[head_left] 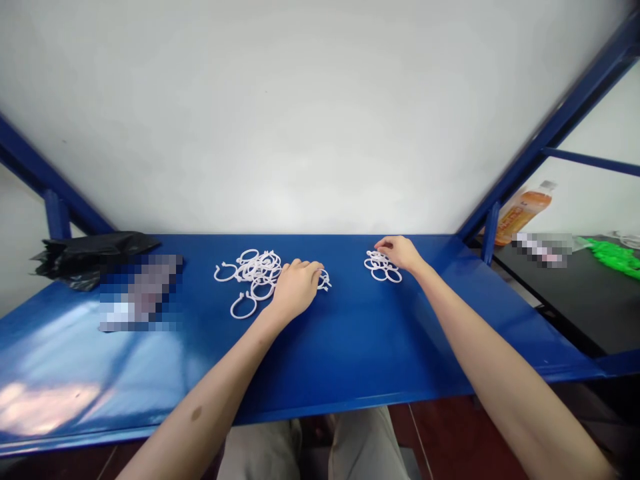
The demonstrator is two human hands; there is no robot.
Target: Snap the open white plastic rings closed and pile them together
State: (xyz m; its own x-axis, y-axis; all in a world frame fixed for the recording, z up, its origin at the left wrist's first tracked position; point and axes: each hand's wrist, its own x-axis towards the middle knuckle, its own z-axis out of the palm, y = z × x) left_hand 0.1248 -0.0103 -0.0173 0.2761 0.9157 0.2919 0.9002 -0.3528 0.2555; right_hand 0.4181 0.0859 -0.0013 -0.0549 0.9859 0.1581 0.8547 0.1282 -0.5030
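Several white plastic shower curtain rings (259,270), each with a gap and small knobs at its ends, lie tangled in a heap left of the middle of the blue table. My left hand (296,288) rests over the heap's right side, fingers curled down. A white ring (325,279) shows from beneath it; the contact itself is hidden. Farther right, my right hand (397,252) has thumb and forefinger pinched at the back of a smaller group of rings (383,268), which lie flat and overlapping. What sits between those fingertips is small and partly covered.
A crumpled black plastic bag (95,253) lies at the left end of the blue table (340,360), beside a blurred-out item (145,293). A white wall closes the back. Past the right-hand frame, a black surface (575,300) bears an orange drink bottle (525,212) and bright green pieces (617,257).
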